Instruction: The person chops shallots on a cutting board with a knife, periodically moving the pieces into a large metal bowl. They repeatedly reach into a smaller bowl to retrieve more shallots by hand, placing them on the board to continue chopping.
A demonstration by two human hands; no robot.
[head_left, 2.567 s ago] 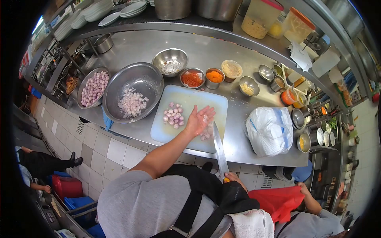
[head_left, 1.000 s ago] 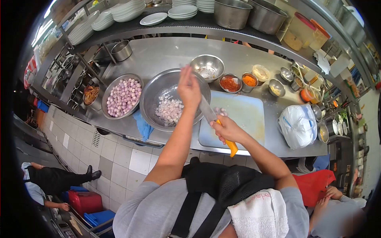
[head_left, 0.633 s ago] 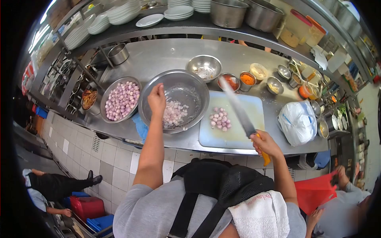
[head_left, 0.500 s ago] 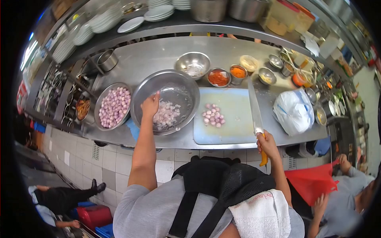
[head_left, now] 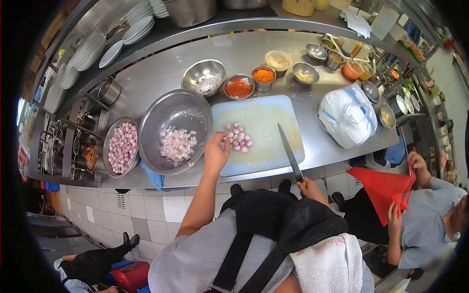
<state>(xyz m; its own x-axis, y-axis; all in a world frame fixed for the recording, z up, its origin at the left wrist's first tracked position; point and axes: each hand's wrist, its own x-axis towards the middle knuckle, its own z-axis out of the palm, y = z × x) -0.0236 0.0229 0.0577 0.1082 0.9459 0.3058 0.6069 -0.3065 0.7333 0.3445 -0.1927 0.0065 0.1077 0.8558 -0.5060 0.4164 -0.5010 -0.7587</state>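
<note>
My left hand [head_left: 217, 150] is at the left edge of the cutting board [head_left: 268, 115], its thumb and finger pinched at the shallot pile; what is between them is too small to make out. Whole peeled shallots [head_left: 240, 138] lie on the board's left half. My right hand [head_left: 313, 190] is closed round the yellow handle of a long knife [head_left: 290, 154], whose blade lies over the board's right part. Left of the board, a large metal bowl [head_left: 151, 115] holds sliced shallots [head_left: 178, 144]. A smaller bowl [head_left: 106, 151] of whole shallots [head_left: 123, 146] stands beside it.
Behind the board stand bowls of red paste [head_left: 239, 87], orange paste [head_left: 263, 75] and chopped garlic [head_left: 306, 77]. A white plastic bag [head_left: 348, 116] sits at the right. A co-worker [head_left: 425, 219] at the right holds red cloth [head_left: 383, 188]. Plates fill the shelf.
My left hand has left the large bowl and moved right to the shallots on the board. The knife now points up and left, its blade over the board. The view has shifted.
</note>
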